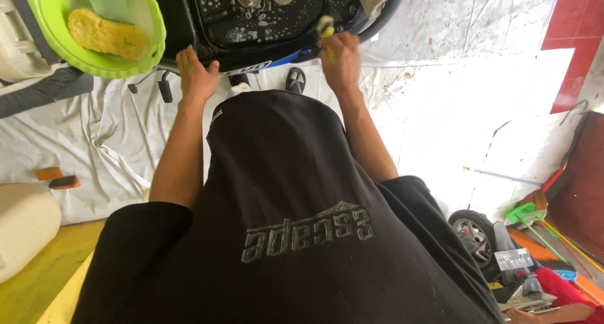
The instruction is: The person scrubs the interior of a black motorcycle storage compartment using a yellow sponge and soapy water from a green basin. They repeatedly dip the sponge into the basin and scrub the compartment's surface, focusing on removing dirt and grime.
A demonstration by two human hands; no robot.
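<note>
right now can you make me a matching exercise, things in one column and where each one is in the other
Things:
1. yellow sponge
2. left hand
3. right hand
4. orange brush

Places or states:
a. lying on the white sheet
b. fingers closed on a small yellow brush
c. inside the green basin
d. resting open on the soapy black vehicle

Pairs: 1-c, 2-d, 3-b, 4-a

A crumpled white sheet (94, 141) is covering most of the floor, with bright daylight washing it out on the right. Red tiles (576, 22) are showing in the upper right corner. Yellow flooring (44, 273) is peeking out at the lower left beside a cream container (22, 226). Green and orange brooms (535, 214) are lying at the right edge near a small wheel (472, 236).
</note>
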